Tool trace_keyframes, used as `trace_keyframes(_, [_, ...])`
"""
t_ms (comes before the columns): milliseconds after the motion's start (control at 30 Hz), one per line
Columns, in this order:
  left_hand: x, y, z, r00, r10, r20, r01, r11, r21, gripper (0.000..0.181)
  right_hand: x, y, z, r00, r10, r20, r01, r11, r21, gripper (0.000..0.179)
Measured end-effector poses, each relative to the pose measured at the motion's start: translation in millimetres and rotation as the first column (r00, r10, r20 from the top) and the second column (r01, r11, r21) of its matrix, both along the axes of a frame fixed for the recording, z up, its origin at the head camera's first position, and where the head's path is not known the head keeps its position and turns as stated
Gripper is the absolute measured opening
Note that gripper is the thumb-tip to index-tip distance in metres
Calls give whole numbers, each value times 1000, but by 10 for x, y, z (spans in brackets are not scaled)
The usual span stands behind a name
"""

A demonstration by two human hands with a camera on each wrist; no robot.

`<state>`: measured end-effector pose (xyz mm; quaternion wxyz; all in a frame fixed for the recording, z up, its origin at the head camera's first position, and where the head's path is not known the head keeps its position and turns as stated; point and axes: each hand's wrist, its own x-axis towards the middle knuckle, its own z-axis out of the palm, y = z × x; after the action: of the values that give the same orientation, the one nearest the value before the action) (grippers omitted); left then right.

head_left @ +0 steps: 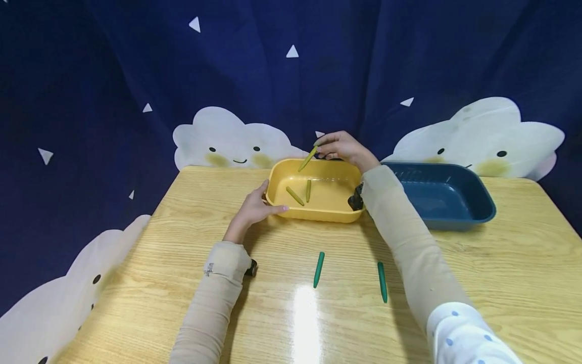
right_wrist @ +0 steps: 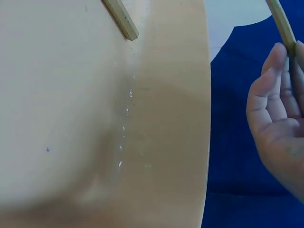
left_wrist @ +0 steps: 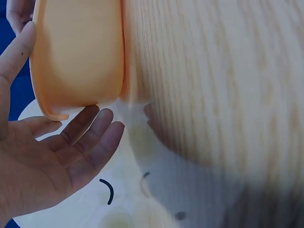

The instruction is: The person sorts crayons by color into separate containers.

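My right hand [head_left: 343,147] pinches a yellow crayon [head_left: 307,158] by its upper end, above the back of a yellow plastic basin [head_left: 318,214]. In the right wrist view the same crayon [right_wrist: 281,21] sticks out past the fingertips. Inside the basin lie two more yellow crayons, one slanted [head_left: 295,195] and one nearly straight [head_left: 308,190]. My left hand [head_left: 254,206] holds the basin's left end, thumb along the front rim. The left wrist view has that hand's fingers [left_wrist: 88,128] against the end wall.
A dark blue basin [head_left: 436,222] stands to the right, partly behind my right forearm. Two green crayons lie apart on the wooden table, one [head_left: 319,269] left of the other [head_left: 382,282]. A blue curtain [head_left: 273,76] with clouds hangs behind the table.
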<state>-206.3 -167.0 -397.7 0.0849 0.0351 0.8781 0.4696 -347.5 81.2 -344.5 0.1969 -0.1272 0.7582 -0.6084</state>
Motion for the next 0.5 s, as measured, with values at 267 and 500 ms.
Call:
trace_keyframes(267, [-11, -13, -6, 1000, 7, -3, -7, 1000, 17, 102, -63, -46, -51, 997, -50, 52, 49, 999, 16, 25])
trace_keyframes(500, [-9, 1, 7, 1000, 9, 12, -9, 1000, -5, 103, -67, -53, -175, 993, -52, 108, 54, 999, -11, 27])
